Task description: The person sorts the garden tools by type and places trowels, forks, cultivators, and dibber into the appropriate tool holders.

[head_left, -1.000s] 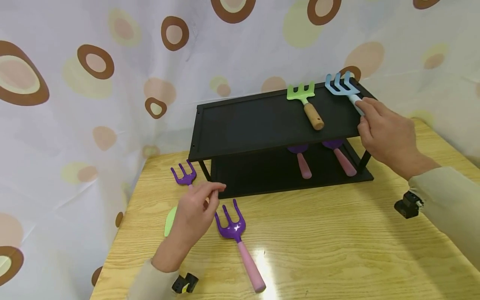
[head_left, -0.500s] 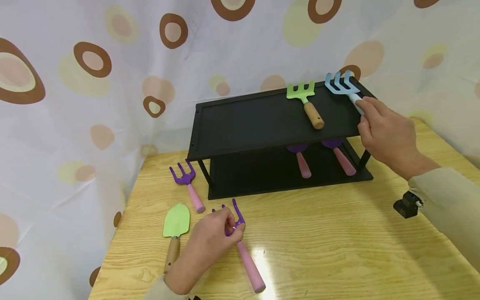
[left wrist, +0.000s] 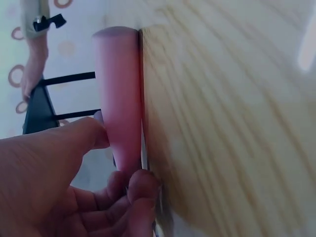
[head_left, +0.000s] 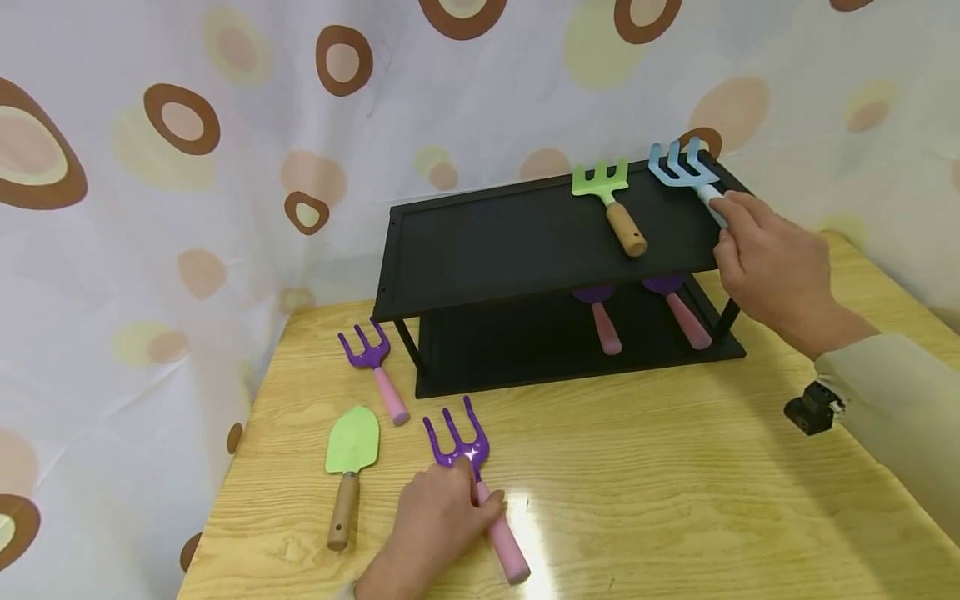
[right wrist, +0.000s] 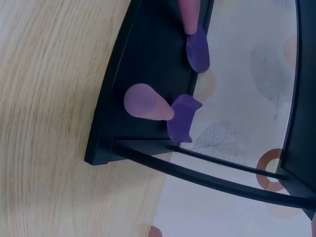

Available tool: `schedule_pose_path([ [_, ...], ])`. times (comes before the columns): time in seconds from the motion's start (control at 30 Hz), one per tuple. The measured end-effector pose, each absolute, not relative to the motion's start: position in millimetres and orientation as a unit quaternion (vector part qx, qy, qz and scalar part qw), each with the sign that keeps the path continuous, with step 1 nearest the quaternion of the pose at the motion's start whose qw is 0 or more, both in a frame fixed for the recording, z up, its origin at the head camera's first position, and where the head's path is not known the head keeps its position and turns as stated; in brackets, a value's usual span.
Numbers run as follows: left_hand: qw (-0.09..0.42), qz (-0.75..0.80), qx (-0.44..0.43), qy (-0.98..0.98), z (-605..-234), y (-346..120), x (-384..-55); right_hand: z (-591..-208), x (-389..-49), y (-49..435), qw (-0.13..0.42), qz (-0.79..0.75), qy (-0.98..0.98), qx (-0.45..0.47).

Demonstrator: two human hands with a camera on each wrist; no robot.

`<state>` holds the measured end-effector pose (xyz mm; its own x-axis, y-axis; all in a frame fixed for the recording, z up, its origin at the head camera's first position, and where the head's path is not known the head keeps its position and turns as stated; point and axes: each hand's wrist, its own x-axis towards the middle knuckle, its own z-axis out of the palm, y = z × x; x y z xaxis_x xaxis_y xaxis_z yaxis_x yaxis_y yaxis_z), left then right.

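Observation:
My left hand (head_left: 442,512) pinches a purple hand fork (head_left: 495,525) near the top of its pink handle, as the fork lies on the table. In the left wrist view the thumb is on one side of the pink handle (left wrist: 118,89) and curled fingers are on the other. On the right, my right hand (head_left: 780,254) holds the pale blue handle of a hand rake (head_left: 684,171), whose prongs point to the back edge of the black rack's top shelf (head_left: 480,250). Beside it lies a green rake (head_left: 602,183) with a wooden handle.
Left of the rack lie a smaller purple fork (head_left: 382,375) and a green trowel (head_left: 352,442). Two purple tools with pink handles, one here (head_left: 688,321), one here by its handle (head_left: 606,329), rest on the lower shelf. A patterned curtain (head_left: 247,167) hangs behind the table.
My left hand has come down and toward me from beside the rack, onto the purple fork's handle, uncovering the trowel and smaller fork. The right hand stays on the blue rake.

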<state>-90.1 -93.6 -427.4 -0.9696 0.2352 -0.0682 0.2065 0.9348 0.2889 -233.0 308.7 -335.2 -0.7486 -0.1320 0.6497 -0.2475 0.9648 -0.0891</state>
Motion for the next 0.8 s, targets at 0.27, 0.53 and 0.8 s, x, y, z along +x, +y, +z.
schedule_pose_path([
  [0.27, 0.097, 0.146, 0.070, 0.982, -426, -84, -85, -337, -233, 310, 0.349, 0.093, -0.926, 0.107],
  [0.53, 0.114, 0.223, 0.073, 0.965, -427, -89, -86, -337, -234, 311, 0.347, 0.093, -0.928, 0.104],
  [0.8, 0.098, 0.226, 0.093, 0.965, -425, -94, -87, -337, -234, 310, 0.336, 0.091, -0.932, 0.098],
])
